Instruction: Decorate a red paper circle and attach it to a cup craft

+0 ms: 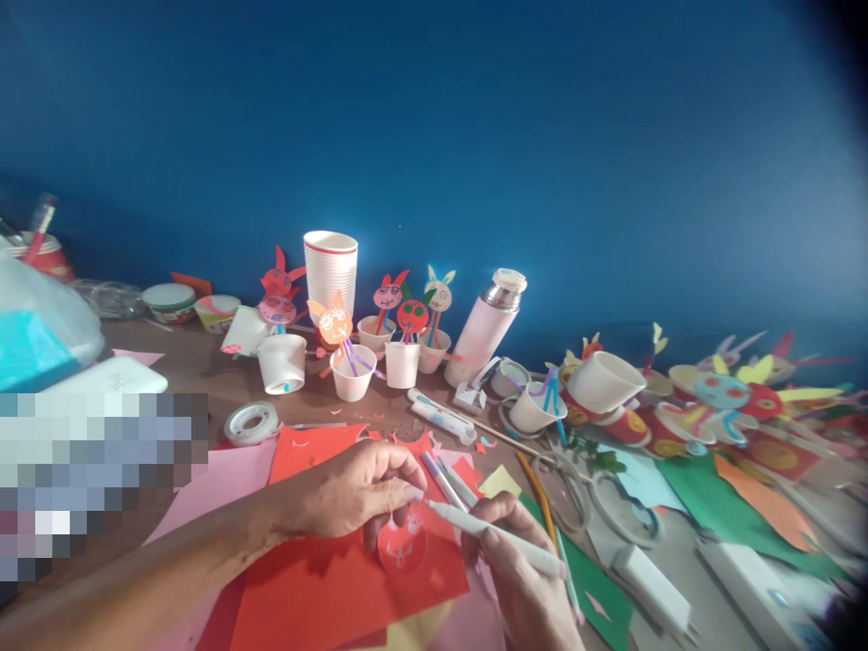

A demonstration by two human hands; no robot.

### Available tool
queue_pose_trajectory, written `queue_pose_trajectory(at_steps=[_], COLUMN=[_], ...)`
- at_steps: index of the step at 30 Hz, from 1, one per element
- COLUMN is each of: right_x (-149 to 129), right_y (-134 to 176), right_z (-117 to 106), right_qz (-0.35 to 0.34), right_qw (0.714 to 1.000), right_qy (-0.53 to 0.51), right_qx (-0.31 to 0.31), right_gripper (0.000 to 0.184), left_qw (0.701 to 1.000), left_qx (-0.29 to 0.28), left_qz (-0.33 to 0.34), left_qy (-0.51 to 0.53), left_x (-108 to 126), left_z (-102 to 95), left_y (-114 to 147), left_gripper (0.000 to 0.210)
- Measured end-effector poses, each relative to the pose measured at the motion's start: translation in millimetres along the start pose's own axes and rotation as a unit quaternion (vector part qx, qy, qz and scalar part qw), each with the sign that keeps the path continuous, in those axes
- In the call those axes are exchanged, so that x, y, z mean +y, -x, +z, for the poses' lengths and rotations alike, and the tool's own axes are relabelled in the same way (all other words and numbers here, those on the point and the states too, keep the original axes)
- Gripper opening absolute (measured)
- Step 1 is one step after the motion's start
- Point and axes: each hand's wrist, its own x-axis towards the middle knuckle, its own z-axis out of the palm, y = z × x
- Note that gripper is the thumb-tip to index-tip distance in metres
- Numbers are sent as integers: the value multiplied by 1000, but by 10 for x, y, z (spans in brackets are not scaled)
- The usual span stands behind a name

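My right hand (519, 561) grips a white marker (495, 533), its tip angled left towards my other hand. The fingers of my left hand (372, 493) are pinched around a small pale piece that looks like the marker's cap (419, 495), close by the tip. Just under those fingertips is a red paper disc (403, 550) with eyelashes and a mouth drawn in pale lines; whether the fingers also touch it is hard to tell. Behind the disc, a large red paper sheet (325, 561) covers the tabletop. Scissors (451, 484) lie beyond the marker's tip, partly hidden.
Paper cups with paper-faced figures (353, 375) stand along the blue wall, beside a stacked cup tower (330, 271) and a leaning pink thermos (485, 330). A tape roll (250, 422), a glue stick (444, 420), green paper (597, 597) and a white charger (655, 588) surround my hands.
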Motion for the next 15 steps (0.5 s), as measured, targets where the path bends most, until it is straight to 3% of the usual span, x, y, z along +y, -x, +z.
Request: queue_pose_trajectory(at_steps=[15], right_x=[-101], right_y=[45], right_z=[140], right_qz=[14], right_qw=[999], right_qy=[41], right_qx=[24], right_gripper=[41], left_qw=[997], left_qx=[-48], left_qz=[11], left_qy=[65], left_x=[-76], left_z=[35], left_y=[-9], left_gripper=[24])
